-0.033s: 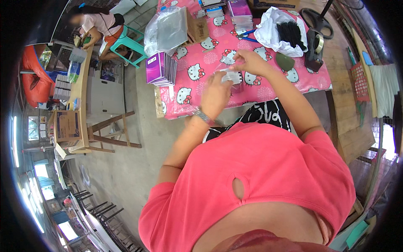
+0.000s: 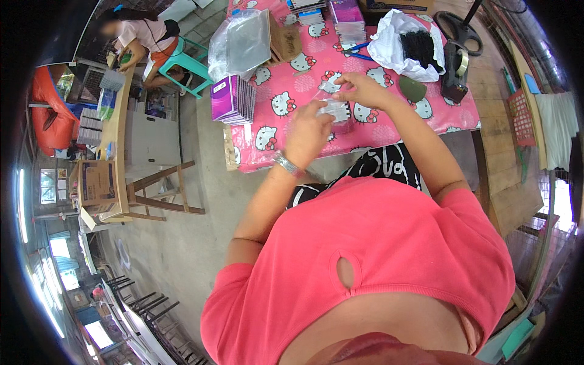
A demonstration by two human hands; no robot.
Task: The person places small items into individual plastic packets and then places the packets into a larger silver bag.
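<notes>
Bright overall | windows (image 2: 59,247) at left blown white | fisheye bending, black corners | soft rim

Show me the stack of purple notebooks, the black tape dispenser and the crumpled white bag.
Stack of purple notebooks (image 2: 226,100): head view, outermost cover.
Black tape dispenser (image 2: 451,74): head view, dark body.
Crumpled white bag (image 2: 388,46): head view, left side.

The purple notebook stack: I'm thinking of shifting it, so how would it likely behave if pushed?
The stack would probably shear apart rather than move as one block: many separate edges show, and no band is visible. Its base may slide easily, as the pink tablecloth looks glossy.
</notes>
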